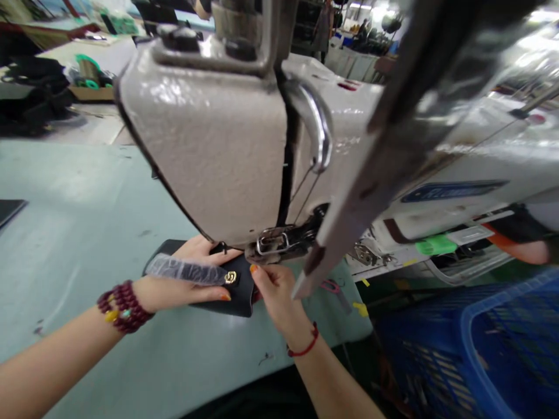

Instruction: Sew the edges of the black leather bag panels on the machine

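Observation:
A black leather piece with a gold clasp and a plastic-wrapped strap lies on the pale green table, under the head of a sewing machine. My left hand rests on the piece, fingers spread, thumb below the clasp, with the strap running over the back of the hand. My right hand pinches the right edge of the piece, close to the presser foot; the fingertips are partly hidden. The machine's head covers the piece's far edge.
Pink-handled scissors lie on the green table to the right. A blue plastic basket stands at the lower right. A grey metal bar crosses the view in front of the machine. Black items lie at the back left.

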`<state>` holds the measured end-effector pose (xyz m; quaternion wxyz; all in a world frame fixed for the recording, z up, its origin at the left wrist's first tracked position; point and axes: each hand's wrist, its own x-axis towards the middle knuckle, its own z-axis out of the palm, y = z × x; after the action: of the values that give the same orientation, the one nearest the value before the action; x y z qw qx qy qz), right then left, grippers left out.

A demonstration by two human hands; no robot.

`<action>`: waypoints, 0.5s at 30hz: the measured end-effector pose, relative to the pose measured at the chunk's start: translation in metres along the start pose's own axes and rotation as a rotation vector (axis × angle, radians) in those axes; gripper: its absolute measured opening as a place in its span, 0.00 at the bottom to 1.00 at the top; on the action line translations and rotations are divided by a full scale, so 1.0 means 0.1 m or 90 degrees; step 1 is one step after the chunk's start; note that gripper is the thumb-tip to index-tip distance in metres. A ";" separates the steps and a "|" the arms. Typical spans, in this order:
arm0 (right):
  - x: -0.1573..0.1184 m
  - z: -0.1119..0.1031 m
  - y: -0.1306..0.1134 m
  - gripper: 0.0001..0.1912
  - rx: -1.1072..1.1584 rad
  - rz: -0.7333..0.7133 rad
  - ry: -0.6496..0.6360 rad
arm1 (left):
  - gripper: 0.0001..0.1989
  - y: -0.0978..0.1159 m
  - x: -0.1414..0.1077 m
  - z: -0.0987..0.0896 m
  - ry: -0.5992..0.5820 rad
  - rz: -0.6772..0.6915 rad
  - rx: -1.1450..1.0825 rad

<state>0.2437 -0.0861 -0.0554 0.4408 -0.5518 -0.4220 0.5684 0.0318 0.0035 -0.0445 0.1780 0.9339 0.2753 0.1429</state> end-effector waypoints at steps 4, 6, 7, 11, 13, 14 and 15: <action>0.04 -0.16 -0.06 0.24 -0.039 0.013 -0.029 | 0.34 0.27 -0.12 0.06 0.054 -0.091 0.059; 0.06 -0.22 -0.07 0.24 -0.045 0.003 -0.038 | 0.34 0.40 -0.12 0.09 0.083 -0.142 0.040; 0.07 -0.25 -0.07 0.23 -0.046 0.001 -0.045 | 0.34 0.47 -0.10 0.09 0.089 -0.171 0.025; 0.11 -0.34 -0.07 0.23 -0.056 0.017 -0.072 | 0.33 0.67 -0.02 0.06 0.099 -0.264 -0.013; 0.12 -0.36 -0.06 0.23 -0.058 0.019 -0.073 | 0.31 0.72 0.01 0.03 0.129 -0.282 -0.039; 0.12 -0.35 -0.06 0.23 -0.058 0.015 -0.071 | 0.29 0.73 0.02 0.02 0.164 -0.301 -0.072; 0.11 -0.35 -0.06 0.23 -0.059 0.010 -0.067 | 0.28 0.73 0.03 0.01 0.208 -0.324 -0.110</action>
<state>0.2786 -0.0740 -0.0538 0.3875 -0.5444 -0.4664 0.5796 0.0689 -0.0524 -0.0147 0.2401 0.7811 0.5121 0.2646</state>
